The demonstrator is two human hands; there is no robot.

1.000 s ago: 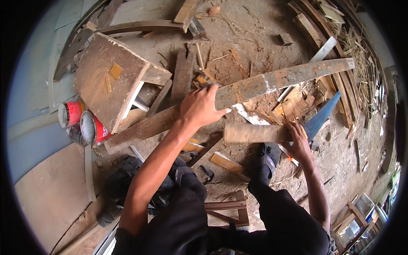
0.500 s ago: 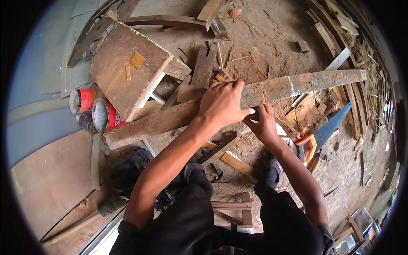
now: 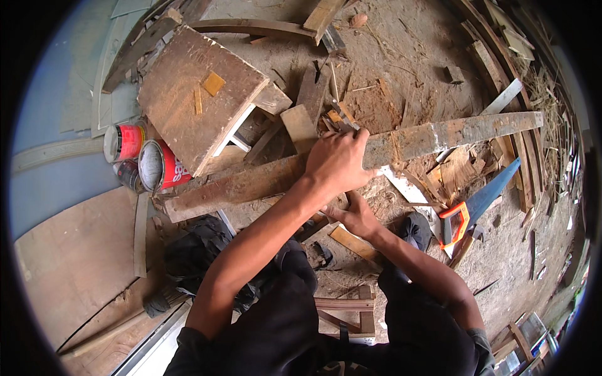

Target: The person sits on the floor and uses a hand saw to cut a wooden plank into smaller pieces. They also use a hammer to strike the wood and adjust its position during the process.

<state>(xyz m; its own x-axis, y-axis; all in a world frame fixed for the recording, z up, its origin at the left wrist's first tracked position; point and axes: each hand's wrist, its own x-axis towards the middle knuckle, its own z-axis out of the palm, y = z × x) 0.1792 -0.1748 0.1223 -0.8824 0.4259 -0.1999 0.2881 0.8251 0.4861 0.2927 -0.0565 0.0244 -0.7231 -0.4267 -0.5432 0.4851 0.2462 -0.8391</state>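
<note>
A long weathered wooden plank [image 3: 439,135] lies across in front of me, tilted up toward the right. My left hand [image 3: 335,160] is closed over its middle, fingers over the far edge and thumb on the near side. Just below, my right hand [image 3: 357,219] is apart from the plank with its fingers curled; a small brownish patch shows between them, and I cannot make out whether it is something held. A handsaw [image 3: 483,197] with an orange handle and blue blade lies to the right, beside a hammer [image 3: 467,244].
At the left stands a brown wooden board box [image 3: 194,94] with small offcuts on top. Red paint cans [image 3: 160,166] are next to it. A black bag [image 3: 197,250] lies near my left leg. Scrap timber [image 3: 495,62] and splinters cover the ground at the right and back.
My right hand has come away from the plank and moved down and left, toward me. My left hand keeps its grip, and the plank has shifted slightly.
</note>
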